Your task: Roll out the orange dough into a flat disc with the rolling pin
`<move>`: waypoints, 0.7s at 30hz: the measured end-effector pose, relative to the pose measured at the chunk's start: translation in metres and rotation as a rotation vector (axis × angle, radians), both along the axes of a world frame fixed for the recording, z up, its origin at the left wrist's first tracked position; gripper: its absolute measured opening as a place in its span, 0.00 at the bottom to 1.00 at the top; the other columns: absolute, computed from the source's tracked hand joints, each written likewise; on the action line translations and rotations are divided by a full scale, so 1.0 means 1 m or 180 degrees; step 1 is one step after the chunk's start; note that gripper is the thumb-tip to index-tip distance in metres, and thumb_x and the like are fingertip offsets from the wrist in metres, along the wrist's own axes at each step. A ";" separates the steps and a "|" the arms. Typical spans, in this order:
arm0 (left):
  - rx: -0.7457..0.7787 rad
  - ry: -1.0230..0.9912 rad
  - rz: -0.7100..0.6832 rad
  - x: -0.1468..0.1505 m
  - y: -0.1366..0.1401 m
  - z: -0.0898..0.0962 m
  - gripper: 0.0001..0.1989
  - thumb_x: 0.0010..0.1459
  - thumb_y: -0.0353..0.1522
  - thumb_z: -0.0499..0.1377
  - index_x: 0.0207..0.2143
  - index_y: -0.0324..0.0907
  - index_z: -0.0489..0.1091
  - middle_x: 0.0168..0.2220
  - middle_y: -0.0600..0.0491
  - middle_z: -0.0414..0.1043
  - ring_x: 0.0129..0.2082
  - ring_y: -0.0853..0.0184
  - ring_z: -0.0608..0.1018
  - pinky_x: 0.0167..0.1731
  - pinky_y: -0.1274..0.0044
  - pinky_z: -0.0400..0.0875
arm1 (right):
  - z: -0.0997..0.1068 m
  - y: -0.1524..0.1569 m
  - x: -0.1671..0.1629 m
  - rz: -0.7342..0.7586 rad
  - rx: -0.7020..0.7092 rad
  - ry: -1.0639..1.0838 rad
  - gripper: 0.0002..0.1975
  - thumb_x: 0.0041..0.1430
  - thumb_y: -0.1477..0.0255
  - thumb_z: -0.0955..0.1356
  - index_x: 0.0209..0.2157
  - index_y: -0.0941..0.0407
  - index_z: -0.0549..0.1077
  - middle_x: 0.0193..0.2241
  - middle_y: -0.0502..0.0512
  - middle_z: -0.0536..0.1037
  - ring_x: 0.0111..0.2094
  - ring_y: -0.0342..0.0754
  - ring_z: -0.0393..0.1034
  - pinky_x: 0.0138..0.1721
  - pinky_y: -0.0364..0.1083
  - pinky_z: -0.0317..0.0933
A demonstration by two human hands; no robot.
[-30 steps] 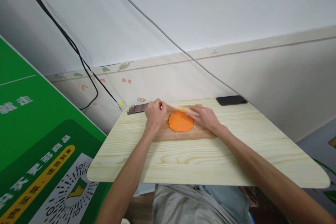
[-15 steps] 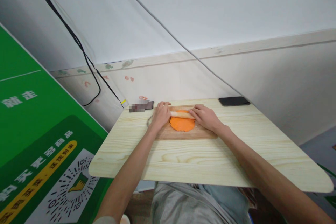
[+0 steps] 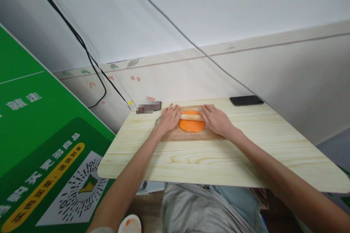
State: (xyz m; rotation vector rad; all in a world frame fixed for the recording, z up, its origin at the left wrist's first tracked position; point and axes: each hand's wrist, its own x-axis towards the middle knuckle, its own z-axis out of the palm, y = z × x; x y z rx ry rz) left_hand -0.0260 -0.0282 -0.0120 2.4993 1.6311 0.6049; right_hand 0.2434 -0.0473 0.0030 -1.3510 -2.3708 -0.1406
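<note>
A pale wooden rolling pin [image 3: 191,117] lies across a thin, flat orange sheet of dough [image 3: 191,126] with a rough edge. My left hand [image 3: 170,117] covers the pin's left end, its fingers pointing forward over it. On the right end rests my right hand [image 3: 216,119], fingers bent over the wood. Both ends of the pin are hidden under my hands. Beneath the dough is a wooden cutting board [image 3: 188,137], with a thin wire-like loop at its left edge, partly behind my left hand.
The light wood-grain table [image 3: 202,164] stands against a white wall. A black phone [image 3: 246,101] lies at the back right, and a dark, partly blurred flat object [image 3: 156,106] at the back left. A green printed panel [image 3: 54,123] rises at the left. Below is a stained white round item [image 3: 130,224].
The rolling pin has rolled slightly toward me over the dough, so more orange shows beyond it. Both hands have moved with it. The whole view has shifted a little.
</note>
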 end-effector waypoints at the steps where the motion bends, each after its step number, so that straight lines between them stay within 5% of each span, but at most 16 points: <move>1: 0.0020 -0.0014 -0.0039 -0.001 -0.004 0.000 0.25 0.75 0.33 0.45 0.65 0.36 0.71 0.72 0.38 0.66 0.78 0.52 0.58 0.76 0.54 0.52 | -0.001 -0.004 -0.001 0.0003 0.0009 0.0044 0.26 0.78 0.67 0.55 0.59 0.64 0.77 0.60 0.75 0.79 0.64 0.66 0.71 0.65 0.63 0.65; 9: 0.0231 -0.0099 -0.0092 -0.010 -0.044 -0.005 0.28 0.76 0.36 0.42 0.70 0.37 0.68 0.73 0.42 0.66 0.79 0.55 0.58 0.77 0.56 0.52 | -0.013 -0.047 -0.006 0.0013 0.0237 -0.0030 0.32 0.78 0.66 0.53 0.68 0.74 0.68 0.66 0.80 0.73 0.70 0.67 0.66 0.71 0.65 0.59; 21: 0.0215 -0.0074 -0.0186 -0.024 -0.091 -0.003 0.29 0.78 0.38 0.43 0.76 0.43 0.58 0.77 0.45 0.59 0.80 0.57 0.53 0.78 0.54 0.52 | -0.025 -0.092 -0.006 0.0284 0.0511 0.0037 0.33 0.77 0.71 0.57 0.76 0.71 0.55 0.73 0.77 0.64 0.76 0.65 0.54 0.74 0.65 0.55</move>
